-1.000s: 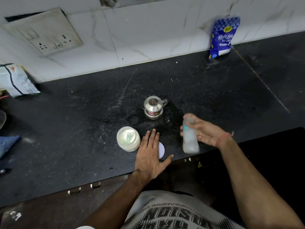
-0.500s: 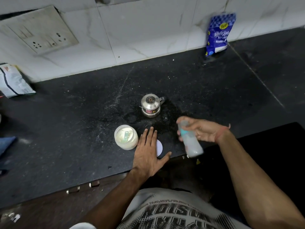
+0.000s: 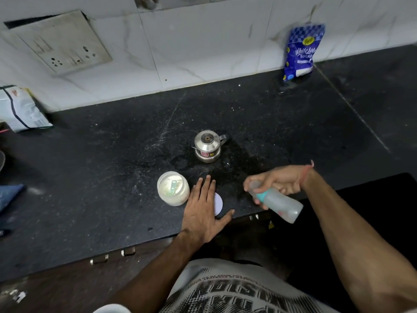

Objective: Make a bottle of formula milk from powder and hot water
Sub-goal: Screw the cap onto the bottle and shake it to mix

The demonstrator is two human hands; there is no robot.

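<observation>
Right hand (image 3: 278, 182) clamped round the bottle (image 3: 278, 203), grip at the neck end, near the teal collar. Bottle held in air over the worktop's front edge, tilted well off upright: teat end up and left, base down and right, toward the person. Bottle body translucent, whitish inside; outline blurred, so liquid level cannot be read. Thin red thread on the right wrist.

Left hand (image 3: 204, 211) lies flat, palm down, on the black worktop (image 3: 101, 177), fingers spread and extended, holding nothing. It partly covers a white lid (image 3: 218, 204), which lies flat on the worktop under the fingers' right side; thumb points right, near the front edge.

Powder jar (image 3: 173, 191) stands open just left of the left hand, about touching the fingers. White powder inside, with a pale green scoop lying in it.

Small steel kettle (image 3: 207, 145) upright behind the jar and hand, lid on, handle to the right. Dark wet-looking patch on the worktop around and in front of it.

Blue sugar bag (image 3: 301, 51) leans against the tiled wall, far right rear, well apart from the rest. White packet (image 3: 20, 109) at the far left against the wall. Switch plate (image 3: 61, 41) on the wall, upper left. Blue cloth (image 3: 10, 195) at the left edge.
</observation>
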